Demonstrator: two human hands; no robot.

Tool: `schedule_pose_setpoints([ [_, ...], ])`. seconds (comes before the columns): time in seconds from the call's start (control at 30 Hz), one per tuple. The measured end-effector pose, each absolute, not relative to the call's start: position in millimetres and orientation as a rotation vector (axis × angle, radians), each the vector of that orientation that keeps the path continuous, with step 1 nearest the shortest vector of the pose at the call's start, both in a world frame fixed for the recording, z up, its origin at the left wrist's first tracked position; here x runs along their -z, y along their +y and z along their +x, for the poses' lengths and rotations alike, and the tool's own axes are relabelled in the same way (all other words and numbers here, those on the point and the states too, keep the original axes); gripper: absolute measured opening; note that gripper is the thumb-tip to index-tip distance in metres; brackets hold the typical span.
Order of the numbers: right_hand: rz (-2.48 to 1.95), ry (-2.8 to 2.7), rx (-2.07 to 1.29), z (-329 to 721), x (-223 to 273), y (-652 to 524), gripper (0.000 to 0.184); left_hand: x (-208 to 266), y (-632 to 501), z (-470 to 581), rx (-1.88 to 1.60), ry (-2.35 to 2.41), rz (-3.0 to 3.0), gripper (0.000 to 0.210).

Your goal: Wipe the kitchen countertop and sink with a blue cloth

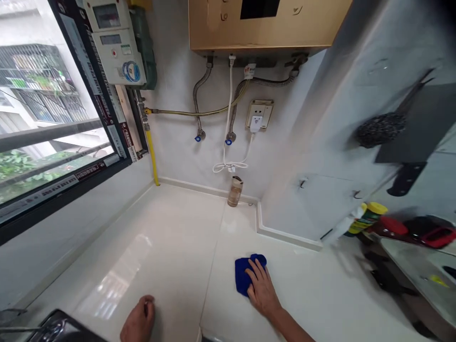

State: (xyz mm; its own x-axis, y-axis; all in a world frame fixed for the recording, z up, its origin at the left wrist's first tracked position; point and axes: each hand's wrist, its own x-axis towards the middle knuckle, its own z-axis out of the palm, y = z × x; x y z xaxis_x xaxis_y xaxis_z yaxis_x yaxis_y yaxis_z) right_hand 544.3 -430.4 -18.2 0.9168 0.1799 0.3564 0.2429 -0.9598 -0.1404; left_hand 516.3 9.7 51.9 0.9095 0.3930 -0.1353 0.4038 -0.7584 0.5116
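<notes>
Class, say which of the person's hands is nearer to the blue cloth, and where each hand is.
Right. The right hand rests on the cloth; the left hand is apart from it, well off to its left.

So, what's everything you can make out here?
Counter: 1, white, centre
Cloth: 1, blue, on counter
Bottle: 1, brownish, on counter
Appliance: 1, gold, top
Corrugated hoses: 2, grey, below appliance
Thin hose: 1, yellowish, centre
Valves: 2, blue-handled, centre
Cord: 1, white, below appliance
Socket: 1, gold, centre
Plug: 1, white, in socket
Meter: 1, whitish, left
Pipe: 1, yellow, below meter
Window: 1, dark-framed, left
Scourer: 1, dark, right
Cleaver: 1, grey, right
Container: 1, yellow-lidded, right
Right hand: 1, bare, on cloth
Left hand: 1, bare, lower left
</notes>
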Motion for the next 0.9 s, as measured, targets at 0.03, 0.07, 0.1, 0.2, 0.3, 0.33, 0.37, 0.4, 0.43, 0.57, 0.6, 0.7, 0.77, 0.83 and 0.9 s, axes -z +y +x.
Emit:
schedule_pose_setpoints([
  [0.03,-2.902,-0.302,0.498,528,21,-444,0.053,-56,7,521,0.029,0.535,2.526,0.037],
  [0.07,-2.912,-0.266,0.483,512,25,-461,0.052,-57,4,526,0.039,0.529,2.526,0.037],
  [0.1,-2.925,-0.21,0.473,496,29,-480,0.052,-57,0,529,0.055,0.55,2.521,0.038],
  [0.2,-2.986,0.04,0.478,452,44,-544,0.049,-45,-8,533,0.022,0.6,2.502,0.044],
  [0.3,-3.038,0.336,0.491,431,53,-601,0.053,-28,-10,529,-0.158,0.479,2.503,0.048],
  [0.33,-3.043,0.449,0.483,433,52,-614,0.055,-23,-10,527,-0.203,0.432,2.505,0.05],
  [0.37,-3.039,0.577,0.465,439,49,-622,0.057,-19,-9,525,-0.231,0.401,2.507,0.052],
  [0.4,-3.025,0.714,0.442,449,44,-625,0.059,-15,-8,524,-0.245,0.381,2.51,0.053],
  [0.43,-3.004,0.852,0.409,463,38,-624,0.06,-13,-8,522,-0.253,0.371,2.514,0.054],
  [0.57,-2.949,1.117,0.345,536,9,-586,0.057,-9,-6,522,-0.309,0.371,2.54,0.053],
  [0.6,-2.956,1.077,0.352,554,2,-572,0.056,-11,-7,523,-0.316,0.38,2.549,0.052],
  [0.7,-2.969,0.89,0.364,603,-9,-523,0.056,-20,-9,527,-0.286,0.417,2.57,0.05],
  [0.77,-2.965,0.78,0.34,628,-11,-487,0.056,-28,-11,531,-0.233,0.452,2.578,0.048],
  [0.83,-2.955,0.628,0.297,644,-11,-452,0.056,-36,-11,534,-0.125,0.543,2.564,0.046],
  [0.9,-2.934,0.427,0.247,653,-12,-424,0.057,-39,-8,538,0.019,0.67,2.52,0.043],
])
